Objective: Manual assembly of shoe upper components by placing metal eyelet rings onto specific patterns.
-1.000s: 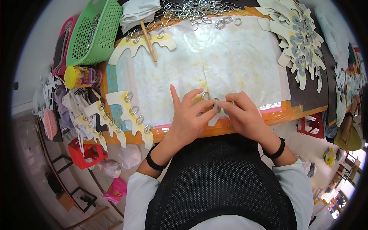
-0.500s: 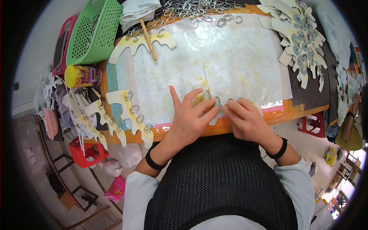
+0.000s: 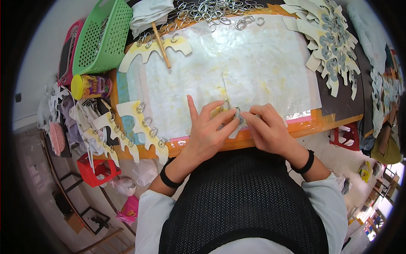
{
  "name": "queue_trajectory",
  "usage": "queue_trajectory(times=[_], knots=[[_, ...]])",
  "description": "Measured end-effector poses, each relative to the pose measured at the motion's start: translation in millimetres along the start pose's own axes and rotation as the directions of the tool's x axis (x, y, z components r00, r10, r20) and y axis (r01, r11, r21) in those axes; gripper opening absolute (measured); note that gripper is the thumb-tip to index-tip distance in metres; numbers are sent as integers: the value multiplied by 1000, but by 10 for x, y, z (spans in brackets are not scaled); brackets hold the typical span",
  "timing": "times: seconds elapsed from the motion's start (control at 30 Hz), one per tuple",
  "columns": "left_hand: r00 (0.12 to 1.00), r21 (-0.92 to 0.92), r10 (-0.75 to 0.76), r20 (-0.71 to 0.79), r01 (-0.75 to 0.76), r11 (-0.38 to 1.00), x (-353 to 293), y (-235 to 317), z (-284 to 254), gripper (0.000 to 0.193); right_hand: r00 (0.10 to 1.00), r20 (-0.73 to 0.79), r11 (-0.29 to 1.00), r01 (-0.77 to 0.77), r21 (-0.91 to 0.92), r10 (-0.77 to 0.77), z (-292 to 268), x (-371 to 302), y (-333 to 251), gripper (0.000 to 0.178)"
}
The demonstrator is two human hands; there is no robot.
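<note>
At the near edge of the covered tabletop lies a pale cut-out strip (image 3: 233,132), largely hidden under my hands. Two oval metal rings stand at it, one ring (image 3: 225,105) by my left fingertips and another ring (image 3: 237,111) between the two hands. My left hand (image 3: 209,133) holds the strip down with thumb and index finger, its outer fingers spread. From the other side my right hand (image 3: 268,131) pinches at the strip beside the second ring; exactly what sits between those fingertips is hidden.
Similar ringed strips (image 3: 146,127) lie at left, and one (image 3: 158,51) sits under a wooden stick (image 3: 161,45). Loose metal rings (image 3: 211,12) cover the far edge. A green basket (image 3: 99,40) and yellow-lidded jar (image 3: 91,86) stand left; stacked finished-looking pieces (image 3: 332,46) lie right.
My right hand has shifted left, its fingertips closer to the ring by my left hand. The left hand keeps nearly the same pose. The whole view has moved slightly.
</note>
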State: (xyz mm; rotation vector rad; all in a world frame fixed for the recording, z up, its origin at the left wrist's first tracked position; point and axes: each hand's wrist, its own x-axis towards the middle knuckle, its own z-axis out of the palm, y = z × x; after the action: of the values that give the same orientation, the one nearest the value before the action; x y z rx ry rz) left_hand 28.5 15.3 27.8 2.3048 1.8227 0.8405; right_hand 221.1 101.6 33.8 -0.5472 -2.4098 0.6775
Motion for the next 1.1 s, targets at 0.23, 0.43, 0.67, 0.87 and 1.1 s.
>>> queue_trajectory(times=[0.23,0.43,0.67,0.87,1.1], knots=[[1000,-39,-28,-13,27,999,-23,-22,6,26,990,101,995,97,-14,-95,15,25,82,37],[1000,9,-24,11,24,1000,-3,32,-38,25,981,123,982,161,-98,-149,-45,-19,61,35],[1000,52,21,22,-22,998,-18,48,-22,23,985,103,990,140,-33,-136,-69,-54,28,33],[1000,45,27,11,-27,999,-19,38,-26,24,986,89,990,140,-4,-139,-47,-23,-20,30],[988,-294,-28,154,73,953,123,-34,-179,40,998,62,999,25,48,-28,-10,-38,-54,38]])
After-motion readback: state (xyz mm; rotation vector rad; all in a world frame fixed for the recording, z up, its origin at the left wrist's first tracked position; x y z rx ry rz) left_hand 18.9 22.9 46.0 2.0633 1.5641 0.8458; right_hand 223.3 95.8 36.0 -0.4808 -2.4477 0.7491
